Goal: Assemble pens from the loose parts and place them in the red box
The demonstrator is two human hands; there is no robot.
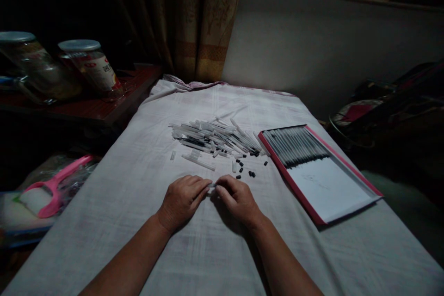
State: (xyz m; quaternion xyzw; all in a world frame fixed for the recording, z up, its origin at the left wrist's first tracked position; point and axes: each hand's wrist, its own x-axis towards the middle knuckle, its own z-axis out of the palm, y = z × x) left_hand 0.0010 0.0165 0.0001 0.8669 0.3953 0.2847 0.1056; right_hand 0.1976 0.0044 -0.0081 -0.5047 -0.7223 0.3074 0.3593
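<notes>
Head view: both hands pinch one small pen piece (212, 185) between them.
The left hand (185, 198) has thumb and fingertips closed on one end, its other fingers curled; the right hand (240, 200) grips the opposite end likewise, so little of the piece shows and its exact form cannot be told. It sits low over the white cloth (208, 249), in front of loose black plugs (241, 169) and a heap of clear pen parts (208, 135). To the right lies a red-edged box (294, 192), dark-tipped pens lined up in its far part.
</notes>
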